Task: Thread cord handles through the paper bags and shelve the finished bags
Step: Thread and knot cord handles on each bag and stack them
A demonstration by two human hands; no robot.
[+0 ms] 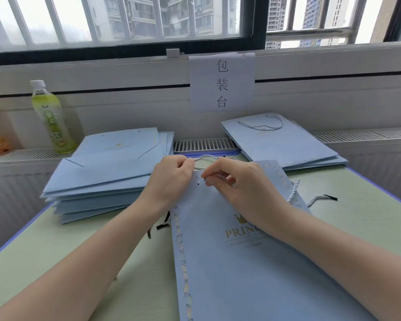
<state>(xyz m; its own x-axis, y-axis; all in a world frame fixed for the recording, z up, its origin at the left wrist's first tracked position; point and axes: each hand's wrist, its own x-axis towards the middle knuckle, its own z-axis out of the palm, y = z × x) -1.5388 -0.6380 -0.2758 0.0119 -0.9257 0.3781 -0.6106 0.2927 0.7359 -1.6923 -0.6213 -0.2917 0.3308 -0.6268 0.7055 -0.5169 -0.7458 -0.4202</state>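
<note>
- Two bottles (52,117) stand on the sill past the bench's far-left corner: an orange one cut off by the picture edge, and a green one with a white cap, tilted in this wide view.
- A stack (107,167) of flat blue bags with no cords lies at the bench's far-left corner, overhanging the sill.
- A few black-tipped cord ends (159,224) poke out from under the left edge of the bag I am working on.
- My left hand (171,179) has its fingers curled, pinching the cord (204,158) at the bag's top edge.
- The bag (229,262) lies flat in front of me, its long axis running from the bench's near edge to the far edge, mouth pointing away from me and the gold crown print facing up.
- My right hand (239,184) pinches the cord just beside the punched hole near the bag's top edge.
- A loose cord (320,198) lies on the bench (357,216) right of the bag.
- A pile (285,144) of corded bags lies at the far-right corner.
- A paper sign (222,82) hangs on the wall beyond the far edge.
</note>
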